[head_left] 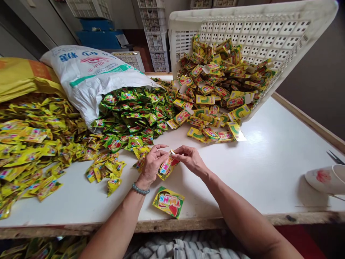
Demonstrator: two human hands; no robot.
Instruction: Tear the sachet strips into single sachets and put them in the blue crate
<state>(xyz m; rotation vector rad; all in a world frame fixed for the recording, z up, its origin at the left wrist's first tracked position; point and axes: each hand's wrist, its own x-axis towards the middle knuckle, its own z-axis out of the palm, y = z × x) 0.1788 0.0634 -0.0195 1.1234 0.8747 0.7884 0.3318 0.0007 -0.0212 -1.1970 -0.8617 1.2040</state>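
Both my hands are on one small yellow candy box printed with bright letters and fruit. My left hand grips its left side. The fingers of my right hand pinch the white flap at its top end. A second candy box lies flat on the white table, closer to me. Just beyond my left hand are a few yellow candy packets. Green candy packets with watermelon prints form a heap behind them, and more yellow packets are piled at the left.
A white plastic crate lies tipped toward me, with candy boxes spilling out. A white woven sack rests over the green heap. At the right stand a cup and dark scissors or tweezers. Stacked crates are behind the table.
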